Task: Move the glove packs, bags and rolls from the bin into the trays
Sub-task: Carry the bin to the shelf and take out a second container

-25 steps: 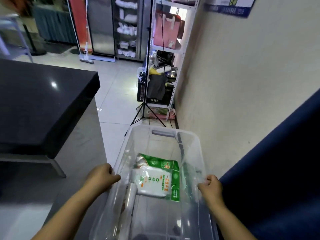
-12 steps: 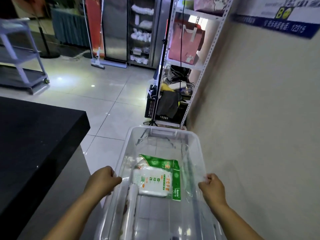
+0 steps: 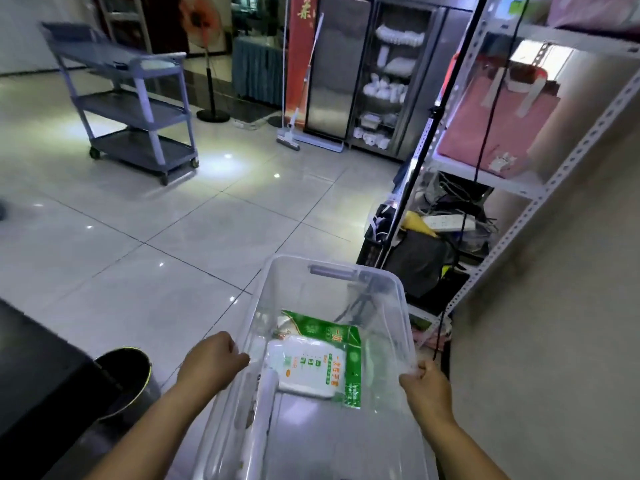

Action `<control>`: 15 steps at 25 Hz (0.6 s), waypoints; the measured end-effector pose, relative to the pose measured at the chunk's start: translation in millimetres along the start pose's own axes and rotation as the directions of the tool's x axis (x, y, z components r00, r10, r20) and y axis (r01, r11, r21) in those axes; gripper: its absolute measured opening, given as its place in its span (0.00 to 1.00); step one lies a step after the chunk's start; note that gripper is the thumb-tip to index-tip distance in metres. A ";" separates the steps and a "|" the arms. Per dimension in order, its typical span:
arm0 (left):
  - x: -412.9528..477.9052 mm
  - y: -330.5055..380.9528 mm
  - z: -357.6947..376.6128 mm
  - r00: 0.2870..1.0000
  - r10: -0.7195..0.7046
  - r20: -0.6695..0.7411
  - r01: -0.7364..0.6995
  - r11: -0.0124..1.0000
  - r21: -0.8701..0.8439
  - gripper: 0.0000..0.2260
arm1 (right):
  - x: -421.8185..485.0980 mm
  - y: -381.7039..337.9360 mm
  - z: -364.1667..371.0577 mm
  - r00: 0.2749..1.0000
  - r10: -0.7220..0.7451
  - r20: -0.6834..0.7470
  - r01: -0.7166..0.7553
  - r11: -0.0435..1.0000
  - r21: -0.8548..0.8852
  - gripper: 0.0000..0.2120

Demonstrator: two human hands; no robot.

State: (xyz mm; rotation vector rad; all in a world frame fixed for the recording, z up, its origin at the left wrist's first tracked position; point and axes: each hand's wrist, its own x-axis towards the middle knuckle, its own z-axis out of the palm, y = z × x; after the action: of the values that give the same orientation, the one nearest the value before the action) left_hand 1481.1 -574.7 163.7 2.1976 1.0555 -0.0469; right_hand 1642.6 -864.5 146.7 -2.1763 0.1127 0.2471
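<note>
Glossy pale floor tiles (image 3: 173, 237) spread ahead of me and throw back spots of light. A grey three-shelf plastic cart (image 3: 138, 109) on castors stands at the far left, and a white perforated-metal rack (image 3: 540, 188) stands against the beige wall on the right. I see both hands on a clear plastic bin (image 3: 332, 282) with rounded corners. The left hand (image 3: 211, 362) has its fingers curled over the left rim, and the right hand (image 3: 427, 386) grips the right rim with its fingers folded round the edge. On the bin's floor lies a flat white glove pack (image 3: 308, 365) with green and orange print, resting on a crinkly green pack (image 3: 322, 329). A translucent white roll (image 3: 265, 403) lies along the left wall, just beside them. A round, shiny metal pail (image 3: 128, 379) stands by a black counter (image 3: 31, 375) at lower left.
</note>
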 end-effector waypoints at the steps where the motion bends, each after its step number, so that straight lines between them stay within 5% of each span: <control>1: 16.8 11.3 -1.5 0.999 -0.033 -0.006 0.033 0.999 0.000 0.06 | 24.6 -11.4 6.6 1.000 -0.002 0.013 0.002 1.000 -0.002 0.09; 15: 280.2 45.6 -76.5 0.949 -0.294 -0.115 0.269 0.944 -0.192 0.07 | 279.5 -213.1 190.3 0.963 -0.166 0.212 0.183 0.981 -0.066 0.08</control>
State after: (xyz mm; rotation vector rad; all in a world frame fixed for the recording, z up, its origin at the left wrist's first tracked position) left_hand 1681.4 -359.5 161.0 1.9013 1.3953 0.0728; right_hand 1926.2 -583.0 148.3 -2.2150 -0.2094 0.3795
